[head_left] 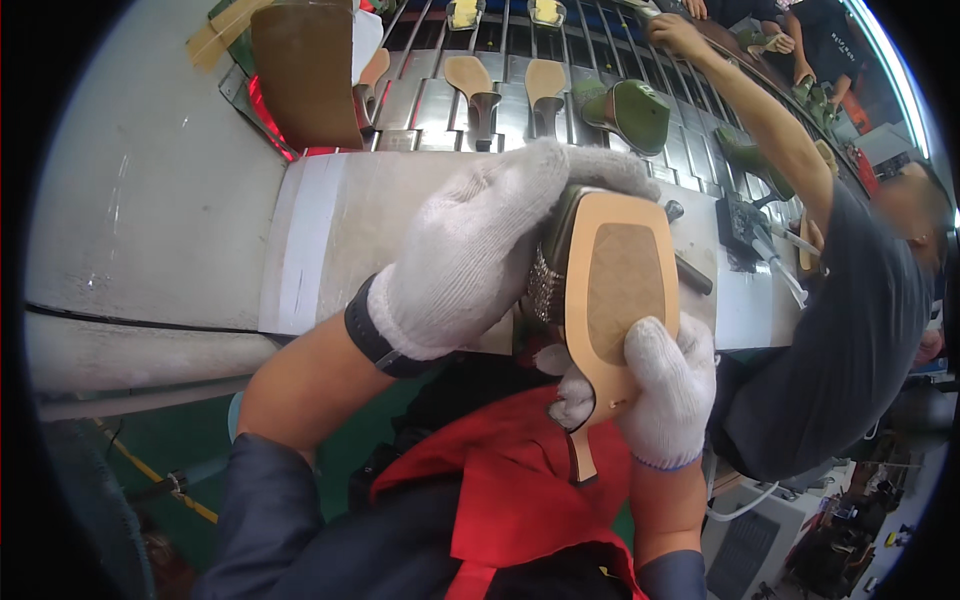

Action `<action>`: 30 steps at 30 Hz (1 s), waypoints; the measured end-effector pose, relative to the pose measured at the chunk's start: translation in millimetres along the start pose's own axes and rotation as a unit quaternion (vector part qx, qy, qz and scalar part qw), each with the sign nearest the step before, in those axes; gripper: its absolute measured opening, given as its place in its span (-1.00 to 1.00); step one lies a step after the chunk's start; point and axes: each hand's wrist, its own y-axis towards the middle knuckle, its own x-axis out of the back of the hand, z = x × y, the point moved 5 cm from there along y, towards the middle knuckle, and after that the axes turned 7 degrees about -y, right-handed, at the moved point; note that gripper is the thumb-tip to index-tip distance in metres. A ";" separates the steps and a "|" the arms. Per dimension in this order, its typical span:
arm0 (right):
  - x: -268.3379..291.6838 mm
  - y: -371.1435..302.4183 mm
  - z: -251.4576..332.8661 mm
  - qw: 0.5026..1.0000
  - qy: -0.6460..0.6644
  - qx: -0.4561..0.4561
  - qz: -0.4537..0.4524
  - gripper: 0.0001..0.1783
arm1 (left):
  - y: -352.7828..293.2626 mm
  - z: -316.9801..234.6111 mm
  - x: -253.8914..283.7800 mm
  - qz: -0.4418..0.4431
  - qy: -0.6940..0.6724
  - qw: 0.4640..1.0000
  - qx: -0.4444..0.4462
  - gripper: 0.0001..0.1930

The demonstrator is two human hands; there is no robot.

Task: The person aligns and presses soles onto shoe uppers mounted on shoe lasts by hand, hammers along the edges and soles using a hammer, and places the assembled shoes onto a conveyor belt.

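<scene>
1. And here is the shoe (612, 310), sole out, lifted in front of the near edge of the worktop (370, 225) and above a red apron (520, 470)
2. Both hands are on it, in white gloves: the left hand (490, 240) curls round the upper and over the broad end, closed snugly against it
3. Lower down, the right hand (672, 390) pinches the narrow waist, thumb flat on the tan sole (625, 270), fingertips peeking out on the far side
4. The step in hand looks like squeezing the sole against the upper, or checking how its edge sits; pressure itself cannot be seen
5. From this grip, the next move calls for even force along the rim, with the beaded side (545, 290) kept from scuffing
6. Beyond, a conveyor (510, 95) carries more tan soles and a green shoe form (640, 115)
</scene>
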 end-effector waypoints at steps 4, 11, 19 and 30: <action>3.8 5.2 2.5 0.999 -0.023 0.022 -0.005 -0.46 | 2.5 0.1 -2.4 -0.007 0.034 0.999 -0.025 -0.50; 6.3 6.4 7.0 0.998 -0.041 0.046 -0.029 -0.45 | 5.6 4.3 -9.2 -0.007 0.033 0.999 -0.023 -0.61; 5.1 -3.5 9.8 0.993 -0.102 0.023 -0.052 -0.49 | -7.9 1.2 -2.1 0.115 0.147 0.977 -0.101 -0.51; -26.5 -17.1 -3.6 0.944 -0.296 0.122 0.084 -0.73 | -67.1 -48.5 -8.7 -0.117 0.197 0.972 -0.043 -0.61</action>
